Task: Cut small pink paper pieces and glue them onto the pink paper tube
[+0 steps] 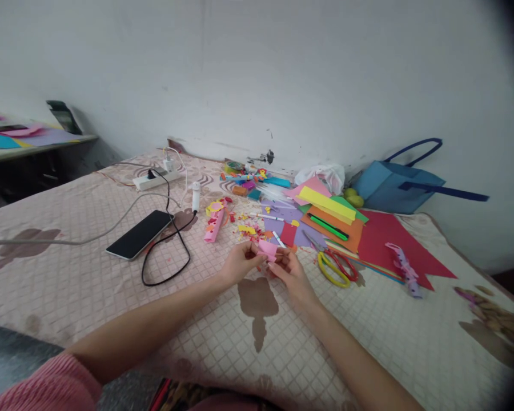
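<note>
A small piece of pink paper [267, 249] is held between both hands, low over the bed. My left hand [241, 262] pinches its left edge. On the opposite side, the fingers of my right hand [292, 273] are closed on it. Just beyond lie colourful paper scraps [257, 233], a red paper strip [288, 234] and a white marker [278, 239]. Scissors with yellow and red handles [334, 268] rest to the right of my right hand. A decorated pink paper roll [215, 224] lies beyond my left hand.
A black-screened tablet [140, 234], a black cable [188, 260] and a power strip [156, 180] lie to the left. Coloured sheets [385, 240], a green cutter [329, 226] and a purple paper roll [405, 271] are on the right. A blue bag [394, 185] stands against the wall.
</note>
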### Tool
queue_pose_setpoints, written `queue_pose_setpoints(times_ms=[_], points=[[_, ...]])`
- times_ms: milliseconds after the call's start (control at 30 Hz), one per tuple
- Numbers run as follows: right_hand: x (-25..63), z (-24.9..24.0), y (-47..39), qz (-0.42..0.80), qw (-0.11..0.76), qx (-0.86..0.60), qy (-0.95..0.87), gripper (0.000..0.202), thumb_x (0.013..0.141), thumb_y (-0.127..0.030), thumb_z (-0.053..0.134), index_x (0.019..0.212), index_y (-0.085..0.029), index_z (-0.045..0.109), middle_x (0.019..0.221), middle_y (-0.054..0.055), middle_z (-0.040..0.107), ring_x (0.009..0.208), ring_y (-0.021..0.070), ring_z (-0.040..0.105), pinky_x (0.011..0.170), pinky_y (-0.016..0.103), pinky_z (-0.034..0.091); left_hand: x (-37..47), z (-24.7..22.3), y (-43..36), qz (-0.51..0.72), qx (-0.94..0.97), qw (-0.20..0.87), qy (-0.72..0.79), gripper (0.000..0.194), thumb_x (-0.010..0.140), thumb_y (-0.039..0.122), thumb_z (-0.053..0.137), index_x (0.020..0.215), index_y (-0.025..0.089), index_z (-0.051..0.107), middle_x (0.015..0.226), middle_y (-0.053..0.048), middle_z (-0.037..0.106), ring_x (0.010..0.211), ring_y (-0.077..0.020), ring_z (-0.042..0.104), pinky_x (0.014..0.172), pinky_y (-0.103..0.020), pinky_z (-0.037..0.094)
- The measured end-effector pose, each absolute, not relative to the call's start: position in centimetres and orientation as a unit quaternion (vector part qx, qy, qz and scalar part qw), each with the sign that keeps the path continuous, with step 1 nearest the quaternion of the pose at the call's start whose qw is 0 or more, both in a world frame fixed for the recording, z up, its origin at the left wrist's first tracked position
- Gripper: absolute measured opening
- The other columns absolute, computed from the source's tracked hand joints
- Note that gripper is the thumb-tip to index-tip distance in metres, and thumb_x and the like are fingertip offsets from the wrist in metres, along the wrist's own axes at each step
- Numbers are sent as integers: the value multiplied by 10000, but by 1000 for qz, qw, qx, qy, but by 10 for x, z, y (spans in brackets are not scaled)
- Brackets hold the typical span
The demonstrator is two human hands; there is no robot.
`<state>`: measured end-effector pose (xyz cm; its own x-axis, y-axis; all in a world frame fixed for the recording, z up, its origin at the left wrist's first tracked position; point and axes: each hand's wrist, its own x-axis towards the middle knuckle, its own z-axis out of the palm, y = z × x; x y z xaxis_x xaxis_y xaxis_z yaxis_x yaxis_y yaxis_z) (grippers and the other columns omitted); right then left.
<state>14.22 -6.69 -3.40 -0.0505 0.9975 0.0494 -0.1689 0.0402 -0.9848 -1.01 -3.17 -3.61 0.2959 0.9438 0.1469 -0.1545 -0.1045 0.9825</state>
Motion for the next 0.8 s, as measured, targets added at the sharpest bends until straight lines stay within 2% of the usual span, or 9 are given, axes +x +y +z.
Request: queue_pose_setpoints(times_ms=[133,367,533,700,800], points=[[141,-34,-69,565,504,-437,-485,194,725,-347,673,803,-210,561,683,-24,571,572,113,522,530,236,412,-10,-36,-33,478,576,557,360,273,661,348,703,671,130,538,622,-14,603,590,-126,579,577,-256,448],[144,-36,-69,550,511,-448,-486,220,753,-347,647,667,-197,511,569,-36,538,496,103,477,473,227,367,-9,-35,-36,465,596,534,380,277,674,358,690,651,129,537,576,8,558,540,-89,508,511,-211,380],[143,-34,-69,533,513,-458,-493,243,747,-337,653,635,-194,491,525,-50,505,472,93,451,467,221,355,-8,-36,-35,473,564,564,373,282,668,366,694,686,125,549,624,-16,602,582,-108,551,563,-233,421],[144,-36,-69,541,496,-459,-501,209,757,-348,639,681,-192,523,564,-37,541,475,96,459,460,223,350,-8,-37,-36,472,570,562,369,286,651,345,709,683,130,525,618,-8,589,577,-107,555,571,-236,425],[144,-37,-68,534,495,-461,-507,218,760,-350,633,665,-195,513,556,-39,535,471,99,458,461,228,354,-9,-37,-37,475,584,546,369,311,667,328,698,828,133,517,639,4,589,577,-109,562,565,-233,419]])
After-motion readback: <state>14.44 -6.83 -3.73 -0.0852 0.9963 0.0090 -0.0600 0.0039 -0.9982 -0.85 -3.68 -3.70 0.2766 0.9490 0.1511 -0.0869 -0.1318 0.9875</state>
